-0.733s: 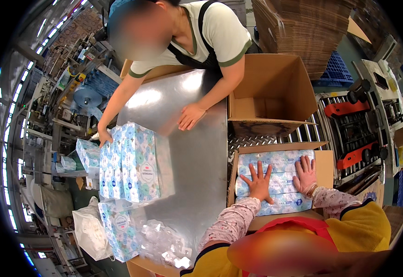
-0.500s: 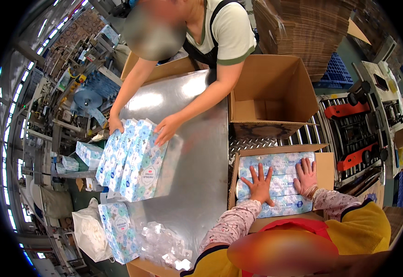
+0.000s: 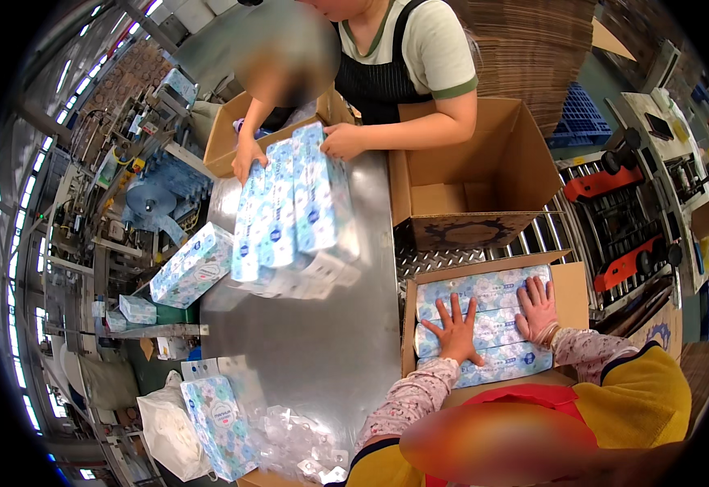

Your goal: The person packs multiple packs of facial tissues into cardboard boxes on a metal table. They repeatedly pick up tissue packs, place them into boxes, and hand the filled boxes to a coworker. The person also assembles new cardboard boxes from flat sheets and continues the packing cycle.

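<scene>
Floral packs (image 3: pixel 497 328) lie in the near carton (image 3: pixel 409 329), left hand (image 3: pixel 455 334) and right hand (image 3: pixel 539 312) flat on top, fingers spread. Just left runs the steel table's (image 3: pixel 306 349) edge; beyond, an open carton (image 3: pixel 500 146) stands on rollers (image 3: pixel 543 237).

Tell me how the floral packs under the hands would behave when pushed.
The floral packs probably keep their block shape but give slightly, looking boxy and film-wrapped. They may be slippery, as their surface looks smooth beneath the left hand and right hand. Tipping seems unlikely: they lie side by side within the carton.
</scene>
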Action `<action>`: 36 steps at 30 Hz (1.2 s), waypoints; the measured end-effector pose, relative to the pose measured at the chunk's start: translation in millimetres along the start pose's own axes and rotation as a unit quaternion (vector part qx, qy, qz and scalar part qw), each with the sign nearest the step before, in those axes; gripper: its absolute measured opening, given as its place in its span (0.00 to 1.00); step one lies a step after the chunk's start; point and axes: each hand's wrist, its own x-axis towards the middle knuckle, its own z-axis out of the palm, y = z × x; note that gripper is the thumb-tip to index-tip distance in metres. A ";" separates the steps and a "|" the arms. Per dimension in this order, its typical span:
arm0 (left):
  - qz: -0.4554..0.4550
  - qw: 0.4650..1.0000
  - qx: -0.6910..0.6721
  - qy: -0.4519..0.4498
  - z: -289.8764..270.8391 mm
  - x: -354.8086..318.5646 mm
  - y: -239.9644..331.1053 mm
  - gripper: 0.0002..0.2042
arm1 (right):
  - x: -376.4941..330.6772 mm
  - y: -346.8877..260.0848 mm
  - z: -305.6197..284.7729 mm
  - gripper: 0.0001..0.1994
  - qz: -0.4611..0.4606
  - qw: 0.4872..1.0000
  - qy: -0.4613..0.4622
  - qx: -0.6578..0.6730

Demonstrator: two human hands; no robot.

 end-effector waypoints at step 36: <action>0.237 0.943 -0.211 0.095 22.2 -128.6 -57.1 0.50 | -25.1 37.4 -53.1 0.37 0.088 0.950 -0.139 0.267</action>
